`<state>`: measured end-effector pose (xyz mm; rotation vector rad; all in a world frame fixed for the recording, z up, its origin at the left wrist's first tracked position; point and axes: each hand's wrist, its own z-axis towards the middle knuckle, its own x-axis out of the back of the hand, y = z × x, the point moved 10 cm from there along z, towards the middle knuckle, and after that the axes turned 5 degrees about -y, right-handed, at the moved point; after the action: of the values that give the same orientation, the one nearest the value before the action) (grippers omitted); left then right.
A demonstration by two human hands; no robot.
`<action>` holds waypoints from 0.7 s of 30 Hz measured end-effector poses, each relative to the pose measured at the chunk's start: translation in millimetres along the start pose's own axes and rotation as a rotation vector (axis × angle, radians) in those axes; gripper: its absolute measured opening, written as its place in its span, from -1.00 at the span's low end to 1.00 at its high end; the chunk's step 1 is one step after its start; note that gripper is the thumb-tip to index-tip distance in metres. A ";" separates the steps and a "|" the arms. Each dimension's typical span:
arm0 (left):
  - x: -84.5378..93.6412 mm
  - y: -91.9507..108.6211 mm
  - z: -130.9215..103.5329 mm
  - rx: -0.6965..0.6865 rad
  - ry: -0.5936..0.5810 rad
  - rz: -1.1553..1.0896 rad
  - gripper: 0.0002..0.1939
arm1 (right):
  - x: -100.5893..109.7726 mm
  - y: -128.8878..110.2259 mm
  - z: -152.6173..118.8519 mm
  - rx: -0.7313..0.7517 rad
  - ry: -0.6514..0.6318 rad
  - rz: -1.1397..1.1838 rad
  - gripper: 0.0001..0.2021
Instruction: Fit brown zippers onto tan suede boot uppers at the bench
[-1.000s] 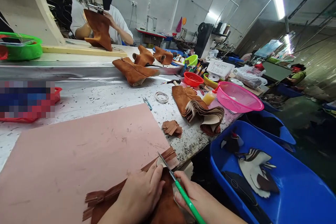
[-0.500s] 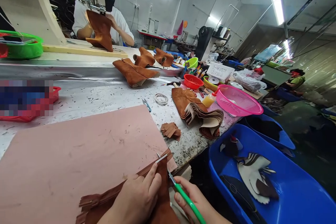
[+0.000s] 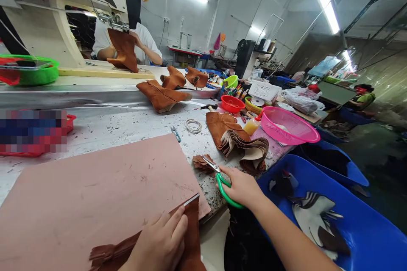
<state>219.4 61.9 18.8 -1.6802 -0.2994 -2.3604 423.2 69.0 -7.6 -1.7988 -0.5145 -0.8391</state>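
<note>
My left hand [image 3: 163, 237] is closed over a brown leather piece [image 3: 192, 233], holding it at the near right corner of a pink board. A brown zipper [image 3: 111, 250] runs along the piece's edge and passes under the hand. A narrow pale strip [image 3: 191, 200] shows near its tip, just past my fingertips. My right hand [image 3: 243, 186] grips green-handled scissors [image 3: 225, 190] away from the leather. Their blades point up and left, above a small pile of brown scraps [image 3: 201, 163] on the table. Whether a cut bit sits at the blades, I cannot make out.
The pink board [image 3: 104, 186] covers the near table. Beyond it lie small snips [image 3: 175, 134], a coil of cord [image 3: 193, 126] and stacked leather pieces [image 3: 222, 129]. A pink basket [image 3: 286, 129] and a blue tub [image 3: 365, 220] stand right. Opposite, a person sews leather [image 3: 122, 48].
My right hand has carried the scissors from the leather's tip up and right to the scrap pile. The zipper end that stuck out past the tip is gone. My left hand stays on the leather.
</note>
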 end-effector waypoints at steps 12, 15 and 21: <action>-17.0 -48.4 14.4 0.630 -0.477 -0.437 -0.75 | 1.3 54.0 -36.7 -0.149 0.173 -0.404 -0.52; -17.2 -50.9 15.1 0.646 -0.467 -0.500 -0.87 | 17.9 67.1 -18.3 -0.236 0.124 -0.471 -0.58; -10.2 -44.4 15.9 0.632 -0.371 -0.665 -0.86 | 19.4 -25.5 -17.1 0.195 0.193 -0.300 -0.70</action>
<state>223.5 109.6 12.8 -1.8250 -1.6883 -1.9236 413.5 61.8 26.6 -1.4651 -0.7247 -1.1151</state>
